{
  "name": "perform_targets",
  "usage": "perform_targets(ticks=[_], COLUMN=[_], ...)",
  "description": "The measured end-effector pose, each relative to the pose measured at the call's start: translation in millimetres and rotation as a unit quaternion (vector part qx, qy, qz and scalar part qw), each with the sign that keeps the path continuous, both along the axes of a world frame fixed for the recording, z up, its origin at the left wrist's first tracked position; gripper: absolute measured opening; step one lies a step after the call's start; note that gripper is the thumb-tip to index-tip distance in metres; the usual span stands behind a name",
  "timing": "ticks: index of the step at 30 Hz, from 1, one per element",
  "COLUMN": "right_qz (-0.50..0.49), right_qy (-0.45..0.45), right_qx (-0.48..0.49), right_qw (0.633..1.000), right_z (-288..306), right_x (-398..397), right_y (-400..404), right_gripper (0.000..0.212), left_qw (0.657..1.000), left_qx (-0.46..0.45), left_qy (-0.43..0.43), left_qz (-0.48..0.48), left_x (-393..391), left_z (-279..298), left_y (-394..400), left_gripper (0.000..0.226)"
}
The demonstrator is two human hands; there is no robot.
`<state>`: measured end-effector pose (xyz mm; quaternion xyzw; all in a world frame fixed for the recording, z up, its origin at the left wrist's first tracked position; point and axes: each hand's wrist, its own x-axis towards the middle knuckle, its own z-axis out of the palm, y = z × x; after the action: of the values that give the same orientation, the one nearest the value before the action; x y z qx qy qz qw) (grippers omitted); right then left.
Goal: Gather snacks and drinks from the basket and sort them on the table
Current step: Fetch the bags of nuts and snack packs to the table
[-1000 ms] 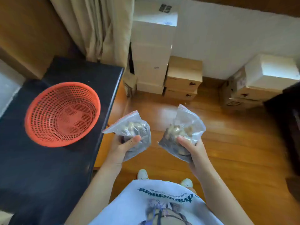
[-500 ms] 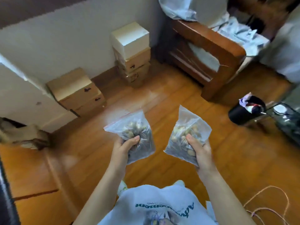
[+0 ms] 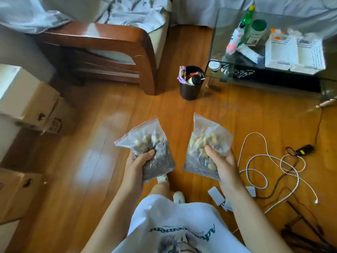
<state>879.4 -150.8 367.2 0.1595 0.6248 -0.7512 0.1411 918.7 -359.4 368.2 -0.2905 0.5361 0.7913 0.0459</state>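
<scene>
My left hand point(image 3: 135, 164) grips a clear zip bag of nuts and dark seeds point(image 3: 145, 141) with a red seal strip, held over the wooden floor. My right hand point(image 3: 223, 165) grips a second clear bag of pale nuts and dark seeds point(image 3: 206, 141), thumb pressed on its front. Both bags stand upright at waist height, a hand's width apart. A glass table point(image 3: 224, 30) stands at the upper right with a green bottle point(image 3: 247, 17), a green-lidded jar point(image 3: 257, 31) and a white plastic basket point(image 3: 293, 52) on it. The red basket is out of view.
A dark waste bin point(image 3: 190, 88) with rubbish stands on the floor ahead. A wooden armchair point(image 3: 113, 46) is at the upper left. Cardboard boxes point(image 3: 31, 101) line the left side. White and black cables point(image 3: 273, 167) lie tangled on the floor at the right.
The view has swung right, away from the black table and red basket, past the boxes to the armchair, bin and glass table. Both hands keep holding their bags.
</scene>
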Motion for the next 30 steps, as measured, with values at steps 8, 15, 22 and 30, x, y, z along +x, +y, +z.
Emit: perform_targets(ticks=[8, 15, 22, 30], right_qz=[-0.124, -0.197, -0.295, -0.344], right_qy=[0.000, 0.018, -0.004, -0.001], right_qx=[0.019, 0.015, 0.041, 0.072], right_qw=[0.992, 0.980, 0.955, 0.936], right_z=[-5.9, 13.7, 13.6, 0.2], right_x=[-103.6, -207.3, -254.1, -319.1], right_y=[34.8, 45.2, 91.1, 210.7], right_gripper=[0.025, 0.028, 0.022, 0.012], left_qw=[0.993, 0.978, 0.955, 0.931], left_qx=[0.023, 0.015, 0.024, 0.010], left_qy=[0.030, 0.075, 0.056, 0.044], left_qz=[-0.115, -0.192, -0.289, -0.363], left_x=[-151.5, -290.5, -381.8, -469.9], left_z=[-10.9, 9.9, 6.2, -7.0], left_y=[30.6, 39.1, 92.8, 225.1], left_gripper=[0.026, 0.031, 0.024, 0.022])
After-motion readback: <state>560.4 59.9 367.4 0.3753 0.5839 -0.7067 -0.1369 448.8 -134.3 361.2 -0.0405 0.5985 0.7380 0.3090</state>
